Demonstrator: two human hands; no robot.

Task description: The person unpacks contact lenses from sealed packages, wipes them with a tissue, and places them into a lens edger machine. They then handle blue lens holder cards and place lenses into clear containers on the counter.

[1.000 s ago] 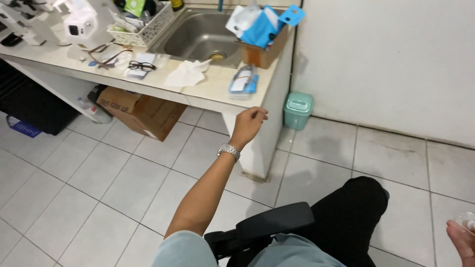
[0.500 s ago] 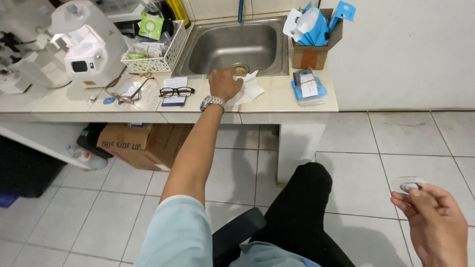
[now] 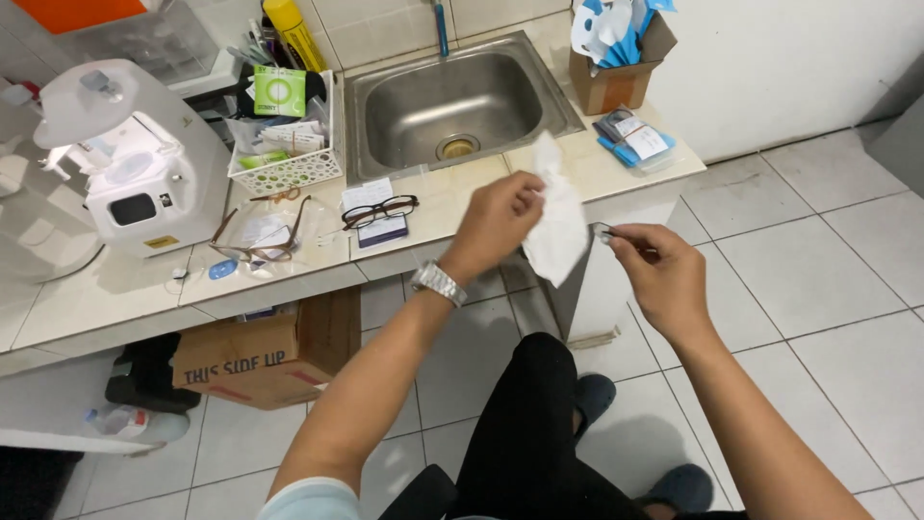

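Note:
My left hand [image 3: 496,217], with a metal watch on the wrist, grips a white tissue [image 3: 558,226] that hangs down in the air in front of the counter. My right hand [image 3: 654,270] is beside the tissue, its fingertips pinched on a small clear lens-like piece [image 3: 603,231] that almost touches the tissue. Black-framed glasses [image 3: 379,210] lie on a small card on the tiled counter [image 3: 289,274], left of my left hand. The steel sink [image 3: 452,101] is behind my hands.
A white machine [image 3: 144,169] stands at the counter's left. A white basket [image 3: 284,144] of small items sits beside the sink, brown-framed glasses [image 3: 260,231] lie near it, and a cardboard box [image 3: 611,77] with blue and white items stands right. Another cardboard box [image 3: 255,351] sits underneath.
My left hand has lifted the tissue off the counter by the sink and brought it toward me. My right hand has come up from low right to meet it.

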